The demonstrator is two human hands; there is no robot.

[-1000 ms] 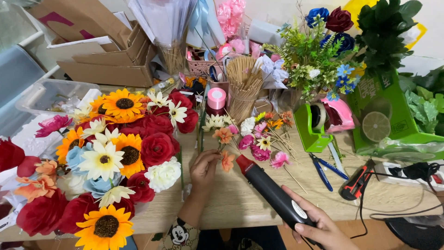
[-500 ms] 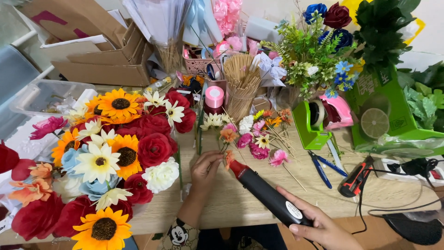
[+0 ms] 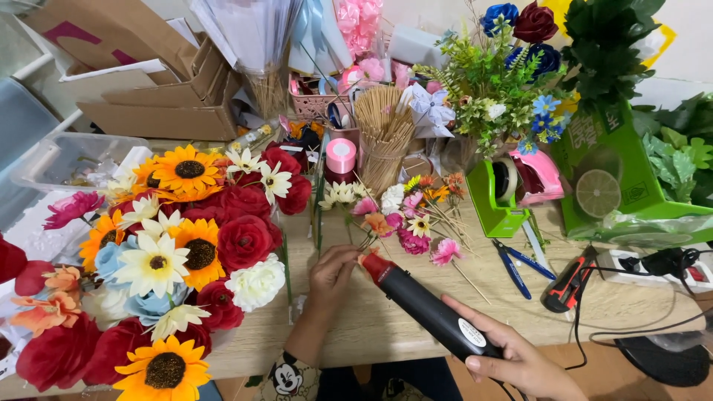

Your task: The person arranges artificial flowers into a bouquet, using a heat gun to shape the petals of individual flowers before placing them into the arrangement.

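My right hand (image 3: 520,358) grips a black heat tool with a red nozzle (image 3: 420,303), its tip pointed up-left at my left hand. My left hand (image 3: 333,273) pinches a small orange artificial flower (image 3: 367,255) by its stem, right at the nozzle's tip, low over the wooden table (image 3: 386,327). Just beyond lie several small flowers on thin sticks (image 3: 412,215): pink, orange, yellow and white.
A big heap of artificial sunflowers, red roses and white daisies (image 3: 171,252) fills the left. Behind stand a pink tape roll (image 3: 341,156), a bundle of wooden skewers (image 3: 382,134), cardboard boxes (image 3: 148,82). Right: green tape dispenser (image 3: 496,194), blue pliers (image 3: 520,263), red-black tool (image 3: 568,281), power strip (image 3: 653,267).
The heat tool's nozzle has moved slightly left and closer to the flower in my left hand. My left hand has stayed in place.
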